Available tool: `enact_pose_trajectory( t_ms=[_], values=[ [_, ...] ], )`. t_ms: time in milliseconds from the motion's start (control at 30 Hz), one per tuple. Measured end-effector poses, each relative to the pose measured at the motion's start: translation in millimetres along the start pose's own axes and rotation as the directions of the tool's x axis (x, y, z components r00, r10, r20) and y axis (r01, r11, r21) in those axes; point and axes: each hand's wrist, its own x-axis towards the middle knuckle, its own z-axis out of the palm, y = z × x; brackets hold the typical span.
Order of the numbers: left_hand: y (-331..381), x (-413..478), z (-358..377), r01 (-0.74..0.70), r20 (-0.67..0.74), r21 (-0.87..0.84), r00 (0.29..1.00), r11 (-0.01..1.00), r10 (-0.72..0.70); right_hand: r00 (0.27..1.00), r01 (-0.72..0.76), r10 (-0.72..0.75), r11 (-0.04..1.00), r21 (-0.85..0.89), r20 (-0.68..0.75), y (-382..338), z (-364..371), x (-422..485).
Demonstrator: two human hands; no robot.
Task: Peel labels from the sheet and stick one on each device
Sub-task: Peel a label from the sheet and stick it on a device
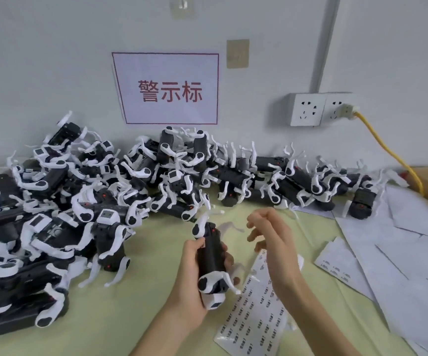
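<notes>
My left hand (194, 283) grips a black device (211, 255) with white clip parts, holding it upright above the pale green table. My right hand (272, 240) hovers just right of the device with fingers loosely spread; I see nothing held in it. The label sheet (251, 319) with rows of small printed labels lies flat under my right wrist. A large pile of the same black-and-white devices (92, 201) covers the left and back of the table.
Loose white backing sheets (413, 253) lie scattered at the right. A wall sign with red characters (169, 89) hangs behind the pile. A double socket (318, 109) holds a plug with a yellow cable (387, 150) running down to the right.
</notes>
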Motion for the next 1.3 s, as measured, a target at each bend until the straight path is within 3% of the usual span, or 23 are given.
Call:
enact_pose_trajectory(
  t_ms=[100, 200, 333, 400, 433, 500, 600, 667, 733, 800, 867, 967, 1000, 1067, 1167, 1300],
  values=[
    [-5, 2, 2, 0.146, 0.157, -0.050, 0.978, 0.988, -0.136, 0.975, -0.038, 0.072, 0.986, -0.162, 0.208, -7, -11, 6],
    [-9, 4, 1, 0.238, 0.283, 0.080, 0.926, 0.968, -0.251, 0.886, -0.081, 0.221, 0.939, -0.333, 0.407, -18, -25, 8],
    [-9, 6, -5, 0.327, 0.342, 0.150, 0.868, 0.933, -0.359, 0.789, -0.095, 0.363, 0.869, -0.486, 0.496, -35, -49, 7],
    [-4, 0, -5, 0.343, 0.418, 0.082, 0.841, 0.936, -0.344, 0.766, -0.055, 0.391, 0.831, -0.554, 0.510, -41, -62, 5],
    [-1, 0, -6, 0.319, 0.387, 0.030, 0.870, 0.947, -0.306, 0.767, -0.064, 0.398, 0.828, -0.558, 0.504, -42, -70, 2],
    [1, 2, -9, 0.173, 0.243, 0.012, 0.955, 0.985, -0.171, 0.760, -0.143, 0.417, 0.855, -0.498, 0.498, -40, -85, -8],
    [3, 7, -15, 0.010, 0.125, -0.136, 0.992, 0.991, 0.007, 0.797, -0.318, 0.419, 0.903, -0.288, 0.435, -30, -110, -29],
    [6, 11, -20, -0.133, -0.006, -0.133, 0.991, 0.982, 0.134, 0.864, -0.425, 0.424, 0.903, -0.056, 0.272, -25, -129, -35],
    [9, 12, -23, -0.211, -0.094, -0.145, 0.975, 0.967, 0.199, 0.891, -0.453, 0.439, 0.840, 0.300, 0.117, -29, -152, -36],
    [9, 12, -24, -0.224, -0.135, -0.162, 0.970, 0.961, 0.203, 0.909, -0.304, 0.407, 0.795, 0.524, -0.090, -41, -182, -26],
    [7, 13, -24, -0.217, -0.149, -0.156, 0.970, 0.964, 0.194, 0.858, -0.120, 0.362, 0.830, 0.544, -0.363, -73, -209, -13],
    [5, 14, -21, -0.207, -0.131, -0.137, 0.973, 0.969, 0.189, 0.844, 0.220, 0.141, 0.790, 0.573, -0.518, -83, -247, 10],
    [4, 14, -20, -0.203, -0.115, -0.124, 0.975, 0.971, 0.189, 0.812, 0.266, 0.139, 0.776, 0.572, -0.567, -79, -255, 17],
    [4, 15, -19, -0.194, -0.100, -0.091, 0.978, 0.977, 0.185, 0.820, 0.131, 0.258, 0.784, 0.607, -0.511, -70, -257, 22],
    [3, 16, -17, -0.181, -0.109, -0.014, 0.978, 0.983, 0.178, 0.893, -0.104, 0.310, 0.848, 0.520, -0.325, -46, -227, 16],
    [-1, 16, -8, -0.156, -0.153, 0.088, 0.974, 0.984, 0.168, 0.915, -0.289, 0.372, 0.876, 0.387, -0.158, -18, -168, 7]
  ],
)
